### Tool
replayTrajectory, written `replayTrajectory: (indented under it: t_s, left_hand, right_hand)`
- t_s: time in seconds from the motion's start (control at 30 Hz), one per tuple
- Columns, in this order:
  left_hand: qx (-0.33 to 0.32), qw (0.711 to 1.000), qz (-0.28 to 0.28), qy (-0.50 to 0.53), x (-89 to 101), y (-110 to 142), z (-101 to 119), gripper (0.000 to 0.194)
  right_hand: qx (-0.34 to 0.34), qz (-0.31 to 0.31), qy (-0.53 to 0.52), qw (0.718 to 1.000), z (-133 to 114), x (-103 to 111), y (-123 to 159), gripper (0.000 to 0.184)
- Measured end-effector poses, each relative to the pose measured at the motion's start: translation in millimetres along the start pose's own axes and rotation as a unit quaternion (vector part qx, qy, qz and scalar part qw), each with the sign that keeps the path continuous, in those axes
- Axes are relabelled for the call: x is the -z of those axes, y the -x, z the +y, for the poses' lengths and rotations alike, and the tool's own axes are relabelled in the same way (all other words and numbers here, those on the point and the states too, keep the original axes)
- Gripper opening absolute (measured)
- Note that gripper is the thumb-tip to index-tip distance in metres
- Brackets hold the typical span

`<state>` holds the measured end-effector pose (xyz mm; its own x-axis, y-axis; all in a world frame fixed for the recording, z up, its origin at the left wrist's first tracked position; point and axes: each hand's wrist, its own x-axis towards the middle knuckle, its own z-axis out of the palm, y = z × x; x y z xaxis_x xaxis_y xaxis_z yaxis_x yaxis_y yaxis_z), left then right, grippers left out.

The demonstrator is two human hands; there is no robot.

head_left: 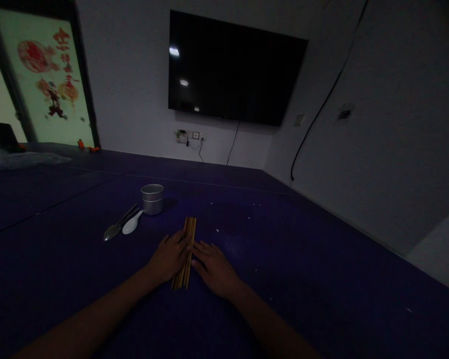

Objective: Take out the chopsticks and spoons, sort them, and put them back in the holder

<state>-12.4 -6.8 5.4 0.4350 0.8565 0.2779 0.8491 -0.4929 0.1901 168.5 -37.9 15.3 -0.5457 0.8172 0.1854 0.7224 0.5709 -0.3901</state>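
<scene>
A bundle of light wooden chopsticks (189,227) lies on the dark blue surface in front of me, pointing away with its near ends slightly fanned. My left hand (169,257) rests across the middle of the bundle from the left, fingers stretched out over the sticks and covering part of them. From the right, my right hand (215,267) lies low with its fingers extended, the tips touching the bundle's right side. Beyond my left hand are a white spoon (131,224), a metal spoon (112,232) and a silver metal cup (153,200) standing upright.
Small white scraps (217,230) dot the blue surface (302,249) on the right. Thin seams cross it farther back. A wall-mounted television (235,70) hangs ahead, above sockets and cables. A black cable (321,107) hangs down the right wall. Clear plastic sheeting (26,158) lies far left.
</scene>
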Motion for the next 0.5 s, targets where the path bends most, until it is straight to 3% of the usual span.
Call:
replayTrajectory:
  t_s: [0.5]
  left_hand:
    - [-0.004,1.0,0.003,0.005,-1.0,1.4,-0.6,0.046]
  right_hand:
    - [-0.001,0.001,0.003,1.0,-0.1,-0.3,0.0,0.046]
